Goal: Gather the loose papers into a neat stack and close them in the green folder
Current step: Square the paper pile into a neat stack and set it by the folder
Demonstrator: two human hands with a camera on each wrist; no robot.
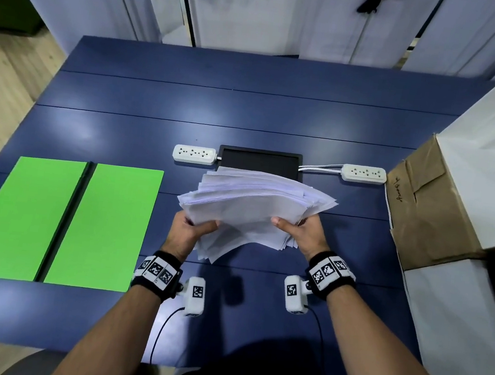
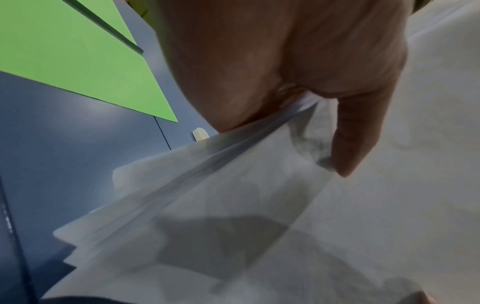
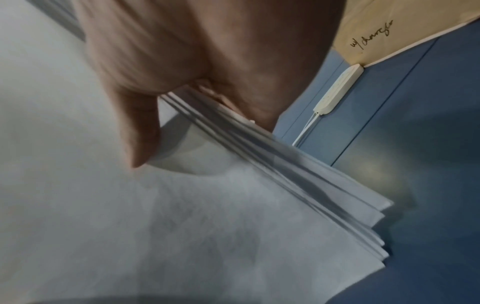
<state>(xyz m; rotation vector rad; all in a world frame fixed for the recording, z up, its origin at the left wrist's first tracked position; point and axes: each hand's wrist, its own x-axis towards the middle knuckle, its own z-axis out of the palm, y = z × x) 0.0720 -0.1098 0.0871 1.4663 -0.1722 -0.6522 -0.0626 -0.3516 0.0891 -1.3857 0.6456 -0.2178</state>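
Observation:
A thick, uneven sheaf of white papers [image 1: 250,206] is held above the blue table [image 1: 249,110], its sheets fanned and bowed upward. My left hand [image 1: 192,227] grips its left edge, thumb on top [image 2: 348,144], fingers hidden beneath the papers [image 2: 259,205]. My right hand [image 1: 299,232] grips the right edge the same way, thumb over the top sheet [image 3: 140,131], with the staggered corners of the papers [image 3: 337,205] showing beside it. The green folder [image 1: 60,221] lies open and flat at the left of the table, also seen as a green folder corner [image 2: 78,61] in the left wrist view.
Two white power strips [image 1: 194,154] [image 1: 364,173] flank a black tray [image 1: 260,161] behind the papers. A brown cardboard box [image 1: 432,208] and white boxes [image 1: 490,153] stand along the right edge. The box [image 3: 389,30] and a power strip [image 3: 337,90] show in the right wrist view.

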